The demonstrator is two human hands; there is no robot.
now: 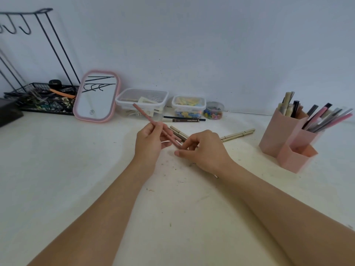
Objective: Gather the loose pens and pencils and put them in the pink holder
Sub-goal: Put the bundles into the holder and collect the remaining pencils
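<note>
our left hand (148, 140) pinches pink pencil (153, 124), tip toward 11 o'clock | our right hand (201, 148) half curled, perhaps touching gold pen (179, 133) | pink holder (288, 139) at 3 o'clock

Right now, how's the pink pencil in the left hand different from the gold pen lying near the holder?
The pink pencil is raised and tilted, pinched in the left hand; the gold pen lies flat on the table, untouched. The pencil looks round and matte, the pen squarish and metallic. Both are slim sticks outside the pink holder.
</note>
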